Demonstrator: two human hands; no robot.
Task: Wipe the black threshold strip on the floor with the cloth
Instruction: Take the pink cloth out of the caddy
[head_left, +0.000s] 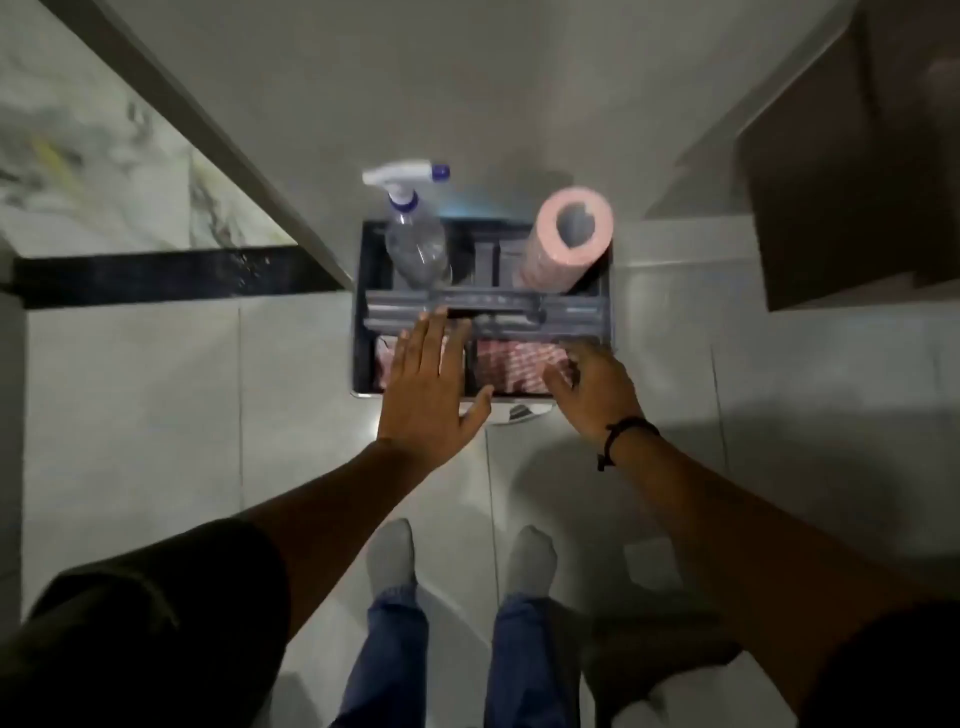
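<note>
The black threshold strip (171, 275) runs across the floor at the left, ending at a door frame. A dark caddy (363, 312) stands on the floor ahead of my feet. Red-and-white patterned cloths (511, 364) lie in its near compartments. My left hand (428, 384) hovers flat and open over the near left compartment, fingertips by the caddy's handle bar (519, 306). My right hand (592, 387) reaches into the near right compartment, fingers curled on the cloth there; whether it grips the cloth is unclear.
A clear spray bottle (415, 239) and a pink paper roll (563, 239) stand in the caddy's far compartments. A door edge (208, 135) slants at the left; a brown cabinet (852, 197) stands at the right. My socked feet (460, 561) are on pale tiles.
</note>
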